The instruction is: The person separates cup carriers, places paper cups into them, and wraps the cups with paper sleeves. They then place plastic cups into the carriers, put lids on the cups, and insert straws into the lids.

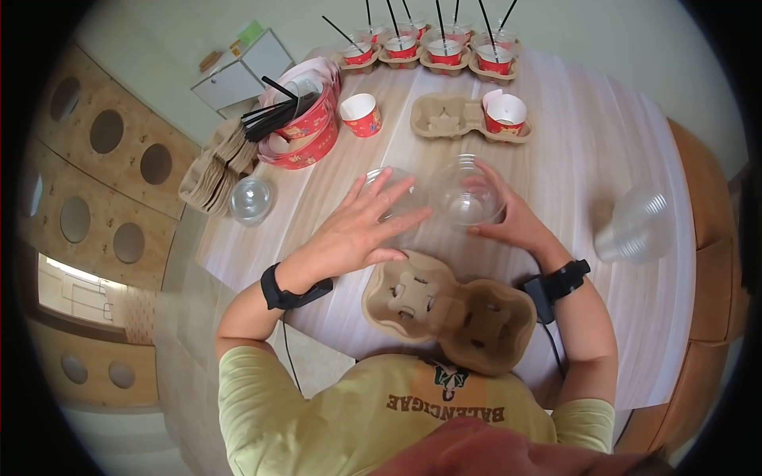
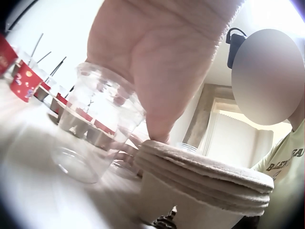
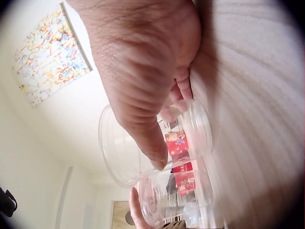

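Observation:
Two clear plastic cups stand side by side on the table. The right hand (image 1: 508, 214) curls its thumb and fingers round the right cup (image 1: 464, 198); the right wrist view shows its thumb against that cup's wall (image 3: 119, 148). Over the left cup (image 2: 100, 114) the left hand (image 1: 357, 222) is spread, fingers mostly straight, palm down across its rim. Nearer the body lies a brown pulp cup carrier (image 1: 409, 295), close below the left thumb; the left wrist view shows several stacked carrier layers (image 2: 205, 176).
Filled red cups with black straws (image 1: 444, 52) stand in carriers at the back. Another carrier (image 1: 439, 116) holds one red cup (image 1: 505, 113). Left are a lone red cup (image 1: 361, 116), red buckets (image 1: 305, 147), stacked carriers (image 1: 208, 176) and clear lids (image 1: 251, 200). Stacked clear cups (image 1: 635, 228) lie right.

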